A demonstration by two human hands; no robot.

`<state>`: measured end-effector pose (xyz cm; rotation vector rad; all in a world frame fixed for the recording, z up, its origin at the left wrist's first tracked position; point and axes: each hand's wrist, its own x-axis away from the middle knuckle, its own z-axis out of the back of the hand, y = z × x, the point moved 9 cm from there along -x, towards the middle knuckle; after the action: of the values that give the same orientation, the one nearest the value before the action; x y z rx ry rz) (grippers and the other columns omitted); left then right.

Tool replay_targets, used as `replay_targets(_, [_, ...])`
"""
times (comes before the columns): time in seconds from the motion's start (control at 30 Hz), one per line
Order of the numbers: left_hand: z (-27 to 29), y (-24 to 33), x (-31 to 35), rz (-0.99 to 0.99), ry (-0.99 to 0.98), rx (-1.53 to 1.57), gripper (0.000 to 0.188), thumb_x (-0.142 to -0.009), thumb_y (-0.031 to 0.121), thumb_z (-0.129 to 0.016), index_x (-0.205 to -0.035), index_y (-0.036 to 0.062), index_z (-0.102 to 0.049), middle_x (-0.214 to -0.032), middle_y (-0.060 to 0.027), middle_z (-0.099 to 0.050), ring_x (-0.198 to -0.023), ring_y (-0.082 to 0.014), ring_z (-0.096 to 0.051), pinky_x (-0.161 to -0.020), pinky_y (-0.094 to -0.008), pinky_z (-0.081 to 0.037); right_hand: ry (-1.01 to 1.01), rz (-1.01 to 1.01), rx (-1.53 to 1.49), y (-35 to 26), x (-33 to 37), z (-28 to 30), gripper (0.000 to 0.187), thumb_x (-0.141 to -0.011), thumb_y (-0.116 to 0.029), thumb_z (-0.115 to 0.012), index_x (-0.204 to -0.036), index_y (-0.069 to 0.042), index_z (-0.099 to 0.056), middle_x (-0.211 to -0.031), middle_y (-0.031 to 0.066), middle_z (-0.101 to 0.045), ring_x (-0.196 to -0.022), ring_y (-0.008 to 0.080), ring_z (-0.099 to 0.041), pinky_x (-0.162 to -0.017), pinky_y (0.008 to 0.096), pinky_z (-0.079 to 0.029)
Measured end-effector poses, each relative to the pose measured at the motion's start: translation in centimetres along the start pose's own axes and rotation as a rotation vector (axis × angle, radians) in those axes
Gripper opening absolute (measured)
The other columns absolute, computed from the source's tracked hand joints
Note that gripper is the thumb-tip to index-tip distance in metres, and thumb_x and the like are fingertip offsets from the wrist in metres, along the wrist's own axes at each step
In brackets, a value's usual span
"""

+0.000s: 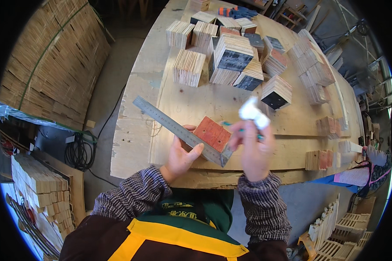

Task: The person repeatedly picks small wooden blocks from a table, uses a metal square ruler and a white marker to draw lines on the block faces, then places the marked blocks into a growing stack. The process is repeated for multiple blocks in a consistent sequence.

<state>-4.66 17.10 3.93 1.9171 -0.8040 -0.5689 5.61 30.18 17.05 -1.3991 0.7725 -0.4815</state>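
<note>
My left hand [180, 156] is closed on a metal try square [170, 124], its thumb lying over the graduated blade. The blade runs slantwise along the near side of a block with a red face [212, 133], at the front of the table. The left fingers pass behind the blade and are partly hidden beside the block. My right hand [255, 150] is raised just right of the block, its fingers closed around a white object with teal parts [252, 113]. Motion blurs that object, so its kind is unclear.
Stacked plywood blocks [189, 67], some with black or red faces, stand across the far part of the wooden table [139, 130]. More blocks [313, 69] line its right side. Wrapped wood stacks [52, 52] and coiled black cable [80, 148] are at the left.
</note>
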Motion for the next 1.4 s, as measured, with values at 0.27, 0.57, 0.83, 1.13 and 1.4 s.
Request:
replay_targets(0.27, [-2.6,5.3,7.0,-0.472,0.071,-0.523,0.042,-0.095,0.005,-0.047,-0.136,-0.0038,-0.049,-0.152,-0.0219,-0.030,-0.143,-0.0348,-0.026,-0.117,-0.0428,-0.018,0.516,0.139,0.128,-1.8,12.5,10.9,0.023,-0.099,-0.002,-0.048,-0.121,0.005,-0.047,-0.107,0.0122,-0.062,-0.093,0.0159,-0.062,-0.081,0.0271,-0.052])
replay_targets(0.57, [5.8,2.3,13.5,0.086,0.251,0.027,0.045,-0.106,0.038,-0.031,-0.137,0.0058,-0.039,-0.106,-0.0171,-0.066,-0.086,-0.0259,-0.068,-0.079,-0.0358,-0.054,-0.276,0.398,0.145,-9.2,20.5,-3.3,0.016,-0.084,0.002,-0.070,-0.099,0.001,-0.066,-0.093,0.0130,-0.065,-0.083,0.0195,-0.065,-0.073,0.0296,-0.052])
replay_targets(0.83, [13.4,-1.1,10.7,0.327,0.374,0.304,0.041,-0.104,0.042,-0.038,-0.134,0.0141,-0.043,-0.108,-0.0155,-0.062,-0.090,-0.0270,-0.064,-0.079,-0.0379,-0.050,0.118,0.058,0.435,3.3,13.9,2.0,0.063,-0.078,-0.016,-0.080,-0.127,0.005,-0.048,-0.114,0.0186,-0.057,-0.105,0.0250,-0.057,-0.092,0.0369,-0.047])
replay_targets(1.13, [14.2,-3.2,9.2,0.399,0.266,0.271,0.038,-0.104,0.041,-0.038,-0.127,0.0117,-0.045,-0.097,-0.0130,-0.064,-0.091,-0.0286,-0.063,-0.083,-0.0420,-0.051,0.025,0.106,0.781,8.4,7.0,0.4,0.107,-0.064,-0.035,-0.087,-0.141,0.009,-0.027,-0.126,0.0286,-0.046,-0.117,0.0412,-0.043,-0.104,0.0453,-0.037])
replay_targets(1.4, [13.6,-2.6,9.3,0.406,0.279,0.219,0.039,-0.103,0.046,-0.038,-0.124,0.0133,-0.045,-0.092,-0.0097,-0.063,-0.085,-0.0253,-0.063,-0.078,-0.0396,-0.051,0.078,0.116,0.634,9.6,5.0,-0.2,0.109,-0.062,-0.034,-0.090,-0.143,0.003,-0.026,-0.126,0.0257,-0.044,-0.118,0.0403,-0.044,-0.103,0.0438,-0.039])
